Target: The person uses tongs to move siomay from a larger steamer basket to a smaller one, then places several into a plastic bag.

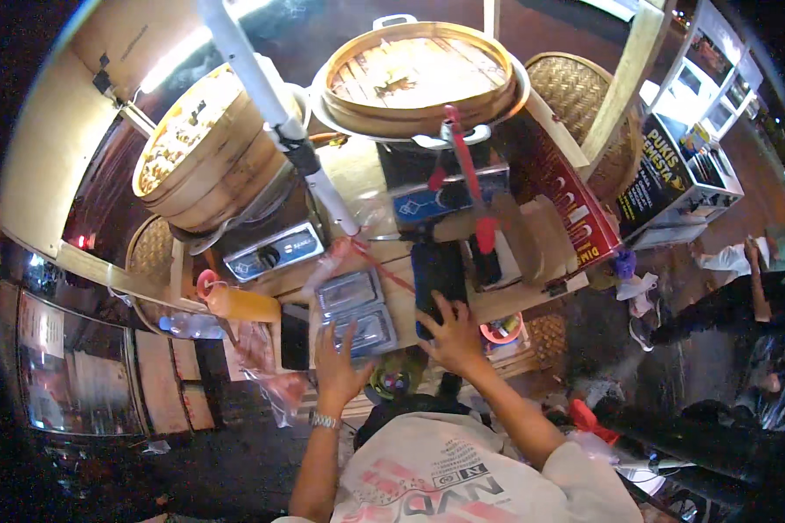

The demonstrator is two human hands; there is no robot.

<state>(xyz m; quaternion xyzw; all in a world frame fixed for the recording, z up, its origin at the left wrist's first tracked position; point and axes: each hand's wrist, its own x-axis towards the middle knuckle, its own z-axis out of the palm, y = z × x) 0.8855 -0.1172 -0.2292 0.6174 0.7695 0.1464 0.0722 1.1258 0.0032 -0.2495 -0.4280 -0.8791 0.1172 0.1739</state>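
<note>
My left hand (342, 372) rests at the near edge of a clear plastic clamshell box (352, 297), its fingers spread over the lower half. The box lies unfolded on the wooden counter (402, 261) and looks empty. Over to the right, my right hand (456, 333) touches the near end of a long dark object (437, 268) with fingers apart; what that object is, I cannot tell. A dark flat rectangular thing (295, 337) lies left of the box. Beside it is a squeeze bottle (243, 304) of orange sauce with a red cap.
A bamboo steamer of dumplings (203, 163) and a lidded bamboo steamer (418, 78) stand over gas stoves (278, 252). A white pole (255, 72) crosses before them. Red-handled tongs (468, 176) hang at the right steamer. A person's arm (757, 278) shows far right.
</note>
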